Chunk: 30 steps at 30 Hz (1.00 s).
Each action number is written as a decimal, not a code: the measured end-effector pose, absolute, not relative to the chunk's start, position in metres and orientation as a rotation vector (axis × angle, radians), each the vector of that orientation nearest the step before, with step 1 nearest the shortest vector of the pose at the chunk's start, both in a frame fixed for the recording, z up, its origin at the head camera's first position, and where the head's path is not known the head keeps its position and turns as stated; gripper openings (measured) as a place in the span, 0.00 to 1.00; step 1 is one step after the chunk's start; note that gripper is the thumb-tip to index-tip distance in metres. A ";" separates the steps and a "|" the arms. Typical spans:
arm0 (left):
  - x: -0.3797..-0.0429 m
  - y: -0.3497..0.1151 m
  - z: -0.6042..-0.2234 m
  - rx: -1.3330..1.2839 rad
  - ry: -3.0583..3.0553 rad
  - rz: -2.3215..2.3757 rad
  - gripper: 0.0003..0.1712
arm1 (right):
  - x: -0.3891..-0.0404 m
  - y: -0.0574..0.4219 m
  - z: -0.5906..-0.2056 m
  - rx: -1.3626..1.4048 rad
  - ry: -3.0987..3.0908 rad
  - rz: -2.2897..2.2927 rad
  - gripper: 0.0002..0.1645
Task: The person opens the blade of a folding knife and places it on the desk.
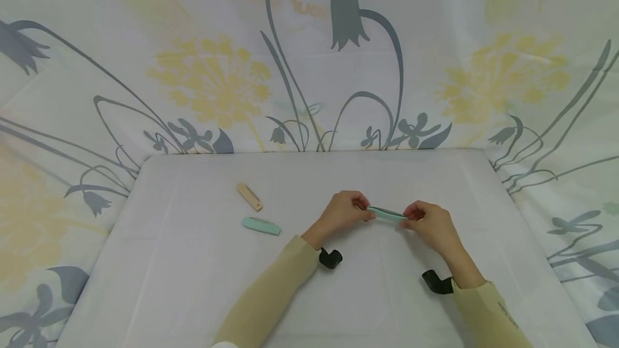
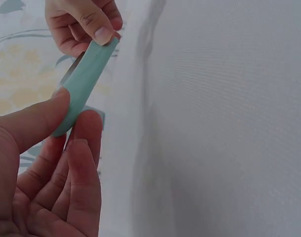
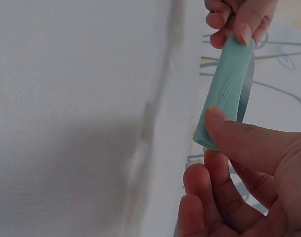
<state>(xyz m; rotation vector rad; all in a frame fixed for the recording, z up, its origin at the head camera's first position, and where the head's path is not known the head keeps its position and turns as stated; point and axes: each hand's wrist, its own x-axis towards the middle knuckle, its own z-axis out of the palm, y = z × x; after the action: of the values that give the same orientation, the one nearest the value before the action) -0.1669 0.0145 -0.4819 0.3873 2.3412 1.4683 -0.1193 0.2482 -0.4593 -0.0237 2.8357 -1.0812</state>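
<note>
We have the knife (image 1: 387, 216) up above the desk (image 1: 193, 283), the left hand (image 1: 340, 212) pinching one end and the right hand (image 1: 431, 225) the other. Its grey blade (image 3: 247, 89) shows along one long side of the handle (image 3: 222, 94) — so we'd best grip only the handle, lightly and evenly, clear of that edge (the tan knife (image 1: 249, 197) and second green knife (image 1: 261, 226) lie well apart) — and avoid twisting.

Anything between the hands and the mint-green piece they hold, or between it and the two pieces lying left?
Held mint-green piece: nothing visible in the way; left hand and right hand pinch its ends. Toward the beige piece and second mint-green piece, only the left hand shows between, in the head view.
</note>
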 end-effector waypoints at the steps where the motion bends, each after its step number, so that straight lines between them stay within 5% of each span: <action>1: -0.166 0.013 -0.481 0.384 2.334 1.474 0.10 | -0.118 0.247 -0.457 -0.028 2.835 -1.085 0.13; 30: -0.120 -0.045 -0.463 0.379 2.209 1.675 0.09 | -0.090 0.211 -0.435 -0.241 2.794 -1.255 0.10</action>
<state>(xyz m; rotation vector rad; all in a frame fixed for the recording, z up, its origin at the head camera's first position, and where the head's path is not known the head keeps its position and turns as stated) -0.1196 -0.0452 -0.4631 0.3788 2.2086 1.6748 -0.0899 0.2112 -0.4354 -0.2407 2.7942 -1.2551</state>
